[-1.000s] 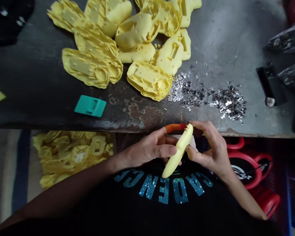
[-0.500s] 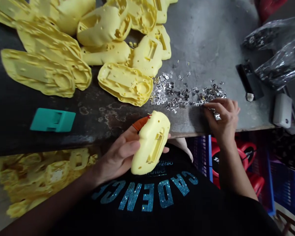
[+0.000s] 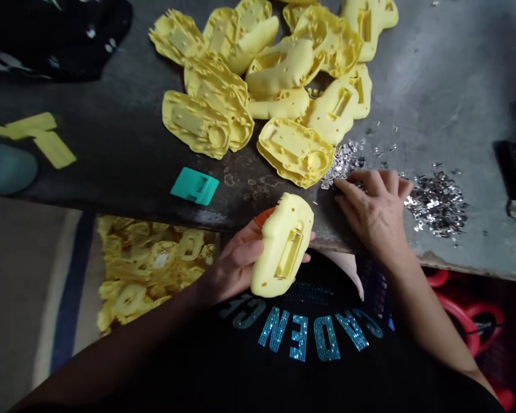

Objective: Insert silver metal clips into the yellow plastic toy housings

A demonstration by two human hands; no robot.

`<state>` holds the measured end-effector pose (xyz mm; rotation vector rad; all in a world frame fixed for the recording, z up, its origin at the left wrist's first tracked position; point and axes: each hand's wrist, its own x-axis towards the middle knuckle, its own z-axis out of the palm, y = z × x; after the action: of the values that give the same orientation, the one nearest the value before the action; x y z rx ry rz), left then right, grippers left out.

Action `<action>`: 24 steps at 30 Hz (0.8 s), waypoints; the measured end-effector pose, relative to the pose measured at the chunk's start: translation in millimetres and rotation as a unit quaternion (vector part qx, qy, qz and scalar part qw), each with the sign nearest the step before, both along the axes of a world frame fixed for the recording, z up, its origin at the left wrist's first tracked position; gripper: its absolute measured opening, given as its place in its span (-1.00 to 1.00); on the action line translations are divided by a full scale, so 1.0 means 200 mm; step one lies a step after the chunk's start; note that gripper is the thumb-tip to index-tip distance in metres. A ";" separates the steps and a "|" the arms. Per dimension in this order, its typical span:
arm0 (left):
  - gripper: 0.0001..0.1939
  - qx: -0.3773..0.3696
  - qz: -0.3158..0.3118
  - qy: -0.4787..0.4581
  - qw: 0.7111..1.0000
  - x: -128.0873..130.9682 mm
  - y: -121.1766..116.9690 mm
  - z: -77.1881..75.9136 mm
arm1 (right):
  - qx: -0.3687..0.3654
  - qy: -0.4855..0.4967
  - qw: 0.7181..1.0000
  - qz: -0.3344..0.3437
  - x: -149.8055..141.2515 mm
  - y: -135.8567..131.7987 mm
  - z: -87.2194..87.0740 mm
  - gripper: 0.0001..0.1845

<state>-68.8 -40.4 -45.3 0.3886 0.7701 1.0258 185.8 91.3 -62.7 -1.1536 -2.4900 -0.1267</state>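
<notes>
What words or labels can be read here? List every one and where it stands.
"CADENCE": sequinned letters on the person's black T-shirt, upside down in this view.
Smaller print above them on the shirt: too dark and blurred to read.

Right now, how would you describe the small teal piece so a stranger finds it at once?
On the dark workbench, find the yellow plastic shells. Just below them, near the edge, lies a rectangular teal piece with a slot, unlike the rounded teal shape further left.
</notes>
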 end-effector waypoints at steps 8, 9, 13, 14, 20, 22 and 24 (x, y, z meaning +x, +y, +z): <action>-0.40 0.015 0.006 -0.051 0.999 -0.02 0.00 0.00 | -0.032 0.031 0.998 0.041 0.21 -0.19 0.06 -0.77; -0.42 0.021 0.006 -0.052 0.998 -0.01 0.00 0.00 | -0.039 0.053 0.997 0.029 0.25 -0.21 0.06 -0.79; -0.38 0.033 0.007 -0.034 0.999 0.00 0.00 -0.01 | -0.058 0.100 0.993 -0.010 0.28 -0.27 0.05 -0.91; -0.35 0.030 0.011 -0.030 0.999 0.01 0.00 -0.02 | -0.056 0.099 0.993 -0.009 0.27 -0.27 0.04 -0.92; -0.28 0.027 0.043 -0.024 0.998 0.05 -0.03 -0.04 | -0.038 0.050 0.998 0.001 0.17 -0.20 -0.01 -0.95; -0.27 0.024 0.043 -0.028 0.998 0.06 -0.04 -0.05 | -0.039 0.037 0.998 0.010 0.16 -0.18 -0.02 -0.94; -0.29 0.028 0.038 -0.032 0.998 0.07 -0.04 -0.05 | -0.040 0.022 0.999 0.010 0.17 -0.17 -0.02 -0.91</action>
<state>-54.1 -49.3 -55.6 0.3748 0.7053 1.1277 219.6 56.5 -67.3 -1.1507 -2.4869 0.0055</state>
